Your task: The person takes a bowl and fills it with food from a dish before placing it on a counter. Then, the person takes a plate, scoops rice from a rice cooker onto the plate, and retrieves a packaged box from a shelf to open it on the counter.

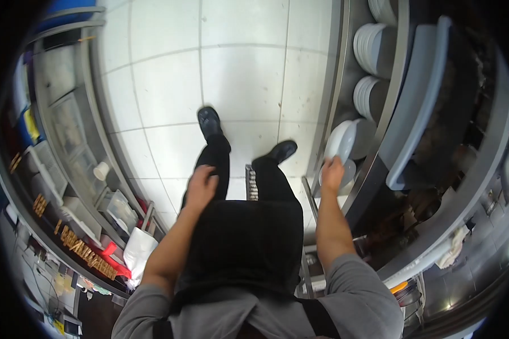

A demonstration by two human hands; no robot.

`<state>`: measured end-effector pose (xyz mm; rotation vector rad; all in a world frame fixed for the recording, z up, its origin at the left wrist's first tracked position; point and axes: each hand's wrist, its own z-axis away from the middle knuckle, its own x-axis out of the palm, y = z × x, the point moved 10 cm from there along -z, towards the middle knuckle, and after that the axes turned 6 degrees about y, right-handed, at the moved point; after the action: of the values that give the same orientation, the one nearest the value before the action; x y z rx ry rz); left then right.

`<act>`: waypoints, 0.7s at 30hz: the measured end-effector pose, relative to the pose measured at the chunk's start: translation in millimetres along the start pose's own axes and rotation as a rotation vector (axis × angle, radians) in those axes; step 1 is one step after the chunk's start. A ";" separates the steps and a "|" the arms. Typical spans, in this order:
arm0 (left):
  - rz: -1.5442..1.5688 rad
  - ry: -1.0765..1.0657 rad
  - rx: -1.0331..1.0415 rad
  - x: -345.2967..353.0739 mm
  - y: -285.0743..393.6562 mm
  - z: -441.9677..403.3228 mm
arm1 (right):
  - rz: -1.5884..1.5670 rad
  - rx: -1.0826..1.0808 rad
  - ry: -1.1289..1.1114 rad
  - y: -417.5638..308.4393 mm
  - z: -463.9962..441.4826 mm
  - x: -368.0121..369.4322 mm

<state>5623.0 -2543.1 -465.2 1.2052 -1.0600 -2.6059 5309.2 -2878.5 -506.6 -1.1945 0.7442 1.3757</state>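
Dishes [364, 97] are standing in stacks along the steel shelf [335, 85] to the person's right. At the near end of that row a white plate [341, 139] is tilting outward, its rim overlapping the shelf's front edge. The right hand [332, 174] is pinching the plate's near edge, fingers bent in (the thumb is hiding from this angle, so the exact grip is hard to tell). Another pale dish [347, 171] is sitting just beside that hand, partly covered by it. The left hand [201, 189] is hanging by the left thigh, fingers loosely curled and slightly spread, holding nothing.

As for progress, the grasp appears complete, while the plate is not yet standing clear of the shelf, and letting go is remaining undone. Whether it is coming out or going in, this view is not showing. The farther stacks are standing in line, with neither hand touching them. Beyond the shelf, a grey-blue tub [424, 107] is resting, also untouched.
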 end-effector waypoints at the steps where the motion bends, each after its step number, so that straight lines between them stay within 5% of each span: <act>1: 0.128 -0.088 0.008 9.7 30.2 -13.6 | -0.086 -0.026 -0.039 -33.3 21.2 -14.2; 3: 0.346 -0.287 -0.187 37.9 64.8 -25.8 | -0.099 -0.098 -0.169 -95.7 64.5 -37.3; 4: 0.394 -0.320 -0.122 61.4 67.1 -31.7 | -0.163 -0.192 -0.201 -129.6 86.0 -51.0; 5: 0.381 -0.525 -0.341 48.5 96.0 -32.8 | -0.192 -0.287 -0.245 -171.9 107.2 -75.3; 7: 0.460 -0.504 -0.516 23.1 108.9 -29.5 | -0.246 -0.448 -0.390 -237.7 148.6 -105.4; 14: 0.706 -0.092 -0.454 -189.5 93.7 -17.9 | -0.275 -1.131 -0.454 -429.0 236.8 -218.7; 16: 0.790 -0.003 -0.456 -249.1 84.4 -23.4 | -0.205 -1.186 -0.501 -465.2 235.1 -236.7; 19: 0.866 0.171 -0.389 -342.8 81.3 -30.5 | -0.257 -1.160 -0.081 -490.5 185.5 -288.3; 21: 0.959 0.228 -0.380 -398.4 73.7 -36.6 | -0.234 -0.941 0.007 -484.2 125.3 -302.0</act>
<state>5907.2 -2483.4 -180.4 0.6365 -0.7638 -1.7551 5708.0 -2769.6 -93.7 -1.9269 -0.1039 1.5549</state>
